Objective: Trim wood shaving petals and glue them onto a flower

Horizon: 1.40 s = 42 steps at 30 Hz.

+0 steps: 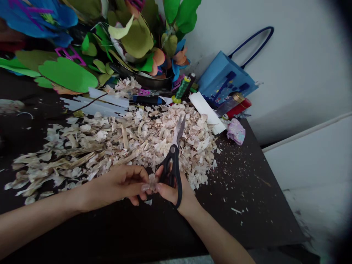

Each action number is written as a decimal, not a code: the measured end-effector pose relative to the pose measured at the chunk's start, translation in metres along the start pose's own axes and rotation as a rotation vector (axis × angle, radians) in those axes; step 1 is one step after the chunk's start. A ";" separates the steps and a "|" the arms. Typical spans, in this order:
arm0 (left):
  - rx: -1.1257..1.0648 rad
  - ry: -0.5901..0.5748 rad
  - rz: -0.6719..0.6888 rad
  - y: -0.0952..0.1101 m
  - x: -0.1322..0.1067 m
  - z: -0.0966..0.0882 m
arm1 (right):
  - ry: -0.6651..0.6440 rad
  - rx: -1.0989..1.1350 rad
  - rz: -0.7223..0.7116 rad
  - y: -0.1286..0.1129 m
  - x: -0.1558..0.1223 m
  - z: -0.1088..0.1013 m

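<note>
- The left hand (pixel 115 187) reaches in from the left, narrowly pinched, its fingertips (pixel 144 187) gripping a pale scrap (pixel 151 182) just ahead of the hand.
- That scrap sits between the two hands, right against the right hand's fingers; I can't tell whether those fingers grip it too.
- The right hand (pixel 177 192) is closed around the black-handled scissors (pixel 173 161), with its fingers through the loops and the metal blades pointing away from the wrist. The blades look nearly shut.
- Just past both hands lies a wide heap of pale, flaky shavings (pixel 154 143), spreading farther along the left forearm's side.
- Under the hands and heap is a dark tabletop (pixel 247 205), dotted with small pale bits to the right of the right hand.
- Well beyond the hands stand green and blue paper leaves (pixel 68 75).
- Beyond the scissors tips are a spool of green thread (pixel 183 87), a white strip (pixel 205 112) and a crumpled lilac wad (pixel 235 131).
- Farther to the right of these leans a blue bag (pixel 225 77) with a navy handle.
</note>
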<state>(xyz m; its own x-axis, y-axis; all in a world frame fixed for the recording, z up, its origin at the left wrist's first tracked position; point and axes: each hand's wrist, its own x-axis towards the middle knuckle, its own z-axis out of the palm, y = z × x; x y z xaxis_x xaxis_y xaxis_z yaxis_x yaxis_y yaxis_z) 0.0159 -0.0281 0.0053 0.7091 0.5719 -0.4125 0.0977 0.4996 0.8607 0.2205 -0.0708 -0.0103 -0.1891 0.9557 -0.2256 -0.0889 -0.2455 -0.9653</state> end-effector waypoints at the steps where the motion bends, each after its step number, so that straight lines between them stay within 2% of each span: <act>1: 0.002 0.006 -0.005 0.001 -0.001 0.001 | 0.002 -0.013 -0.005 0.000 0.000 0.000; 4: 0.003 0.038 -0.016 0.002 -0.002 0.003 | 0.004 -0.031 -0.007 -0.003 -0.001 0.002; 7: -0.022 0.097 0.036 0.003 -0.001 0.000 | -0.015 -0.008 0.004 -0.008 -0.002 0.004; 13: -0.103 0.334 0.199 0.016 -0.003 -0.011 | -0.117 -0.013 -0.033 -0.013 -0.005 0.003; 19: -0.275 0.490 0.324 0.015 0.002 -0.024 | -0.184 -0.145 0.096 -0.012 -0.009 0.003; 26: -0.466 0.546 0.387 0.012 0.006 -0.034 | -0.222 -0.292 0.159 -0.012 -0.011 0.003; 33: -0.489 0.550 0.408 0.012 0.008 -0.033 | -0.224 -0.272 0.179 -0.010 -0.011 0.004; 42: -0.486 0.501 0.418 0.010 0.008 -0.033 | -0.226 -0.239 0.193 -0.007 -0.011 0.002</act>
<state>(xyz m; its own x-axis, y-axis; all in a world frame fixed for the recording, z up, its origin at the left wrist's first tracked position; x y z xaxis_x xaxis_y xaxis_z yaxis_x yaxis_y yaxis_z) -0.0002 0.0030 0.0009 0.2119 0.9395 -0.2692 -0.5013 0.3410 0.7952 0.2210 -0.0802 -0.0010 -0.3933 0.8291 -0.3973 0.1948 -0.3471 -0.9174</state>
